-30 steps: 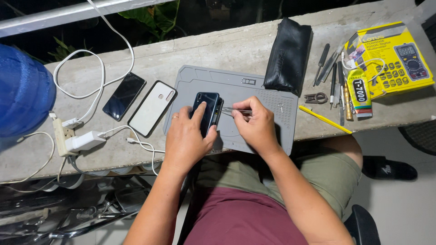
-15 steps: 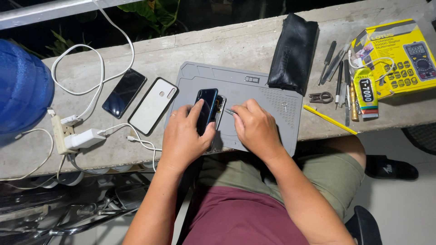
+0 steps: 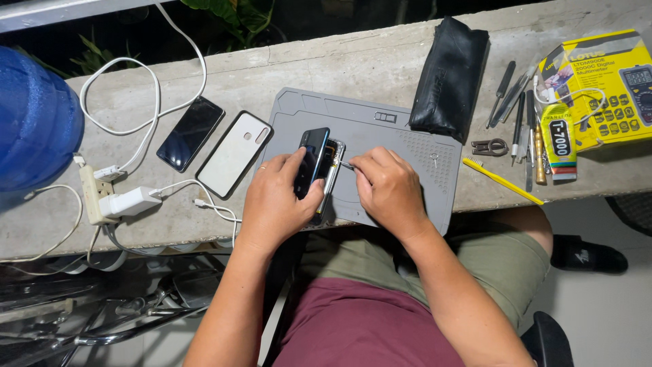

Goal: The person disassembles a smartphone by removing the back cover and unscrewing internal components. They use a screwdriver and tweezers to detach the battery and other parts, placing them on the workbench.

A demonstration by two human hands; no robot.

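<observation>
While I watch through the head camera, the left hand [image 3: 278, 197] clamps a dark opened smartphone [image 3: 314, 163] with its back cover lifted, fingers wrapped round the left edge and thumb across the top. That phone sits on a grey rubber repair mat [image 3: 407, 146] on a concrete ledge [image 3: 339, 68], near the mat's left half. Exposed innards show along the phone's right side. The right hand [image 3: 390, 190] has its fingers curled tight together, pinching a thin metal tool [image 3: 348, 165] whose tip touches the phone's open edge.

Left of the mat lie a white phone case [image 3: 234, 155] and, beyond it, a black flat smartphone [image 3: 190, 133], side by side, both tilted. A white cable [image 3: 146, 102] loops behind them down to a white power strip with charger [image 3: 112, 200]. A big blue water jug [image 3: 34, 129] stands at far left.

Right of the mat: a black soft pouch [image 3: 449, 75] overlapping the mat's upper right corner, small metal tweezers-like clip [image 3: 490, 147], a yellow toothbrush [image 3: 502, 181], a row of slim screwdrivers and picks [image 3: 519, 112], a glue tube [image 3: 559, 139], and a yellow boxed multimeter [image 3: 611, 85]. Below, I see green shorts [image 3: 502, 255] and a maroon shirt [image 3: 367, 323].
</observation>
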